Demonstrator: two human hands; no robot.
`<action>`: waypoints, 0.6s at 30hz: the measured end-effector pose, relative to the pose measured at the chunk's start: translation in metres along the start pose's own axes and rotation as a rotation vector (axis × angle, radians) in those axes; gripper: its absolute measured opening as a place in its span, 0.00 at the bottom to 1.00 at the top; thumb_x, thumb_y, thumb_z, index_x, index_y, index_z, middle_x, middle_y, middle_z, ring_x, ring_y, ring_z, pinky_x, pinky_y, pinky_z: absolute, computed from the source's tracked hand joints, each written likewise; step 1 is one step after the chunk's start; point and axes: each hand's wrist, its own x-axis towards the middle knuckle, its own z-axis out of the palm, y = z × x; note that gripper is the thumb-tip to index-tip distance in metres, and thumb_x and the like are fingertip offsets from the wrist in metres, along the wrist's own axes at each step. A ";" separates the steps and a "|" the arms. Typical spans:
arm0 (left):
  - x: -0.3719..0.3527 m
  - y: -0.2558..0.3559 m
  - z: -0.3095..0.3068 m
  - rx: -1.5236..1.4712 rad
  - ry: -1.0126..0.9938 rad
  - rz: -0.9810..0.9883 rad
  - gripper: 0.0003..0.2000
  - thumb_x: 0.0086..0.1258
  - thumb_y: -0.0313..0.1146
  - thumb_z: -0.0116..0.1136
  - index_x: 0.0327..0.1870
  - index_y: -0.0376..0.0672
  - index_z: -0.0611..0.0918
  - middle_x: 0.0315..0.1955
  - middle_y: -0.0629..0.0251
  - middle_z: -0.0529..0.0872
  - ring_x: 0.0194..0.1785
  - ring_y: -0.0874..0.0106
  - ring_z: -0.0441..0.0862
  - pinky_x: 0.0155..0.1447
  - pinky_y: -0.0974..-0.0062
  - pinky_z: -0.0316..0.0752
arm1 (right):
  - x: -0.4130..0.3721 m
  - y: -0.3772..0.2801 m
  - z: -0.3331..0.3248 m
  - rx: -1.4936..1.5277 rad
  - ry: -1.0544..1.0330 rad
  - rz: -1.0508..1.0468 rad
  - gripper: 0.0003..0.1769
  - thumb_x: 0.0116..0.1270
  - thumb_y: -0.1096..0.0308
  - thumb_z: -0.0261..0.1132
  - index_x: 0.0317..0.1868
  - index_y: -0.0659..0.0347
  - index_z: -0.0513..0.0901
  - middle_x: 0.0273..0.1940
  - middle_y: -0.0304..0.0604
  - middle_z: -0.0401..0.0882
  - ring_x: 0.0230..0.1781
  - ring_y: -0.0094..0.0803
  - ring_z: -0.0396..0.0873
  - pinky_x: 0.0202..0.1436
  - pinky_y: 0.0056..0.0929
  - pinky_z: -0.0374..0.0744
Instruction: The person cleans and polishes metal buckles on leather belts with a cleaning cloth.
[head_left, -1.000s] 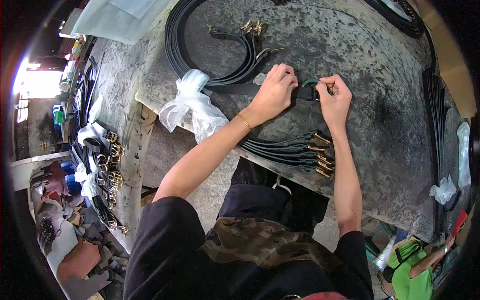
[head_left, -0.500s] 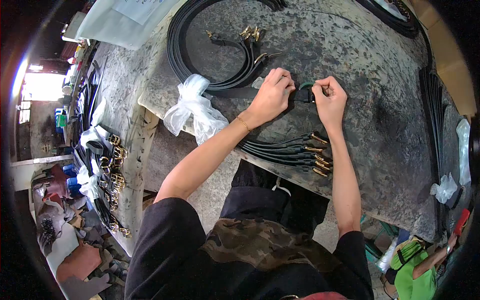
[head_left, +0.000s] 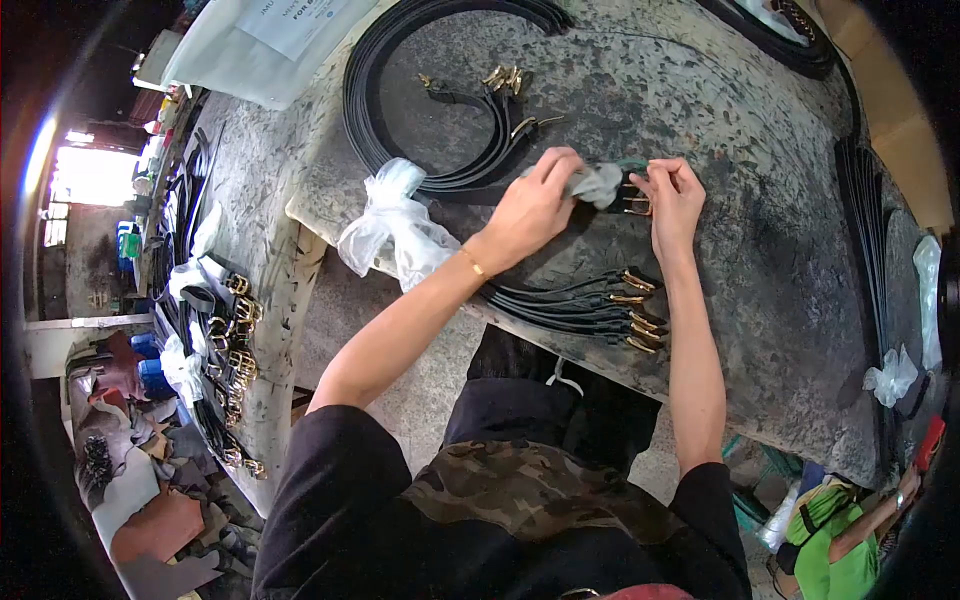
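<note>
The brass buckle (head_left: 637, 205) of a black belt is pinched in the right hand (head_left: 678, 195) at mid-table, back from the near edge. A crumpled, pale plastic wrap (head_left: 598, 184) is gripped by the left hand (head_left: 535, 205) against the buckle. Bare tabletop (head_left: 770, 230) is left open to the right. A belt bundle (head_left: 590, 305) is laid at the near edge, and coiled belts (head_left: 440, 100) lie on the far side.

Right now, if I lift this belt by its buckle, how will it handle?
Probably floppy: similar belts lie in loose curves. Likely end-heavy, given the metal buckle at your right hand; your left hand holds only crumpled wrap.
</note>
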 end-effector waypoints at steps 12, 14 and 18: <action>0.002 -0.009 0.027 0.115 0.013 0.218 0.14 0.58 0.25 0.63 0.45 0.32 0.80 0.52 0.53 0.77 0.57 0.53 0.75 0.61 0.61 0.73 | -0.001 -0.008 0.004 0.153 0.187 0.046 0.03 0.70 0.78 0.56 0.39 0.70 0.76 0.25 0.34 0.66 0.23 0.17 0.67 0.49 0.38 0.87; 0.001 -0.007 0.022 0.116 -0.005 0.244 0.14 0.58 0.24 0.63 0.45 0.32 0.80 0.52 0.53 0.77 0.57 0.54 0.75 0.61 0.61 0.73 | 0.000 -0.007 0.000 0.184 0.186 0.054 0.03 0.70 0.78 0.57 0.38 0.70 0.76 0.25 0.34 0.66 0.24 0.17 0.67 0.51 0.39 0.86; 0.001 -0.006 0.009 0.108 -0.078 0.345 0.15 0.55 0.22 0.64 0.46 0.32 0.80 0.51 0.55 0.76 0.57 0.55 0.75 0.62 0.61 0.72 | 0.002 -0.003 -0.001 0.177 0.183 0.032 0.03 0.70 0.78 0.57 0.39 0.70 0.75 0.25 0.35 0.66 0.24 0.18 0.67 0.55 0.41 0.85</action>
